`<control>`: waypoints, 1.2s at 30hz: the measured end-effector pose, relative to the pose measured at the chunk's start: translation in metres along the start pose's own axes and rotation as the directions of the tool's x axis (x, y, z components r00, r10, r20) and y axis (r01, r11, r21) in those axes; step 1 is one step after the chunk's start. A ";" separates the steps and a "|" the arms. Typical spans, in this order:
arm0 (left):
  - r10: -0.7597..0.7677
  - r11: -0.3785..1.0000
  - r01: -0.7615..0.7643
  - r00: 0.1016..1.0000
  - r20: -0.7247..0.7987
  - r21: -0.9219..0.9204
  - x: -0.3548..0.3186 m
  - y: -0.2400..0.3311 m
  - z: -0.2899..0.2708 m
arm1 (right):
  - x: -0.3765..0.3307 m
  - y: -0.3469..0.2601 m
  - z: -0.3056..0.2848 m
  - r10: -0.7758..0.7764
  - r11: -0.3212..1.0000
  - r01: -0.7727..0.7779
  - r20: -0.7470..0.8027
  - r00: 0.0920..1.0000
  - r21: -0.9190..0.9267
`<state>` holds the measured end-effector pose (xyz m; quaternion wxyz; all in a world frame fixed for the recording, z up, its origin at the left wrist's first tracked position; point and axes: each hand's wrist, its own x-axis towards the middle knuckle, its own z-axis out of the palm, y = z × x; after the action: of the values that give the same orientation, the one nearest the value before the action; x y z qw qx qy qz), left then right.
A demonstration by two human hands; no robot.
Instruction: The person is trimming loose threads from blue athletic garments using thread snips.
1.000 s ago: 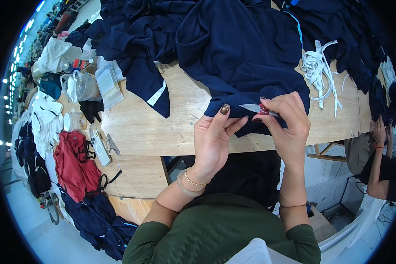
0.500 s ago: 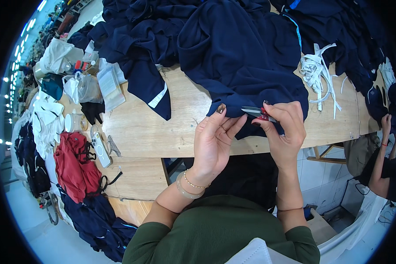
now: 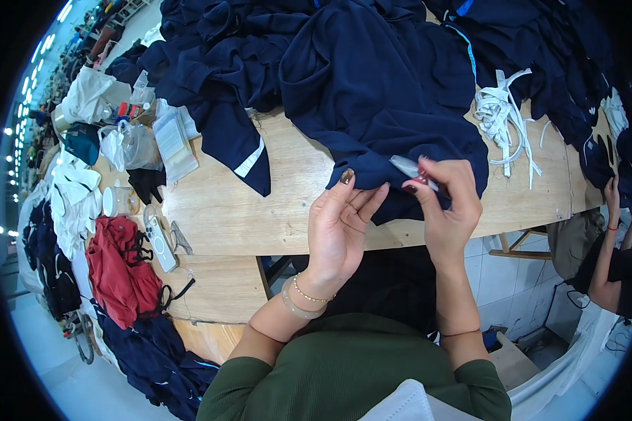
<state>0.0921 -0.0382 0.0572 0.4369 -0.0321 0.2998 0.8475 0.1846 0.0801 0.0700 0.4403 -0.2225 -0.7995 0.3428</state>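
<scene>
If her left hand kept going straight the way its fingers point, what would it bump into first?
The left hand points up and a little right, toward the edge of the navy garment on the wooden table. That dark cloth would likely come first; its fingertips seem almost on it already, though depth is hard to judge.

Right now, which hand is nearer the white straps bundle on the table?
Right. The right hand is just left of the white straps, holding a small tool at the navy garment; the left hand is farther left.
</scene>
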 end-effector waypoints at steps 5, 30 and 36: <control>-0.039 0.999 0.041 0.997 0.073 -0.030 0.000 0.003 0.002 | 0.006 -0.006 -0.004 0.077 0.994 -0.091 0.221 0.972 0.055; -0.057 0.906 -0.092 0.941 0.335 0.413 0.028 0.027 -0.027 | 0.027 0.035 -0.003 0.499 0.484 -0.682 0.467 0.730 0.548; -0.230 0.799 0.068 0.953 0.198 0.597 0.027 0.028 -0.007 | 0.030 0.030 0.001 0.453 0.567 -0.659 0.481 0.750 0.494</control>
<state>0.0529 -0.0345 0.0563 0.5268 0.1913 0.4817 0.6737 0.1697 0.1192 0.0634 0.2286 -0.2478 -0.5770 0.7439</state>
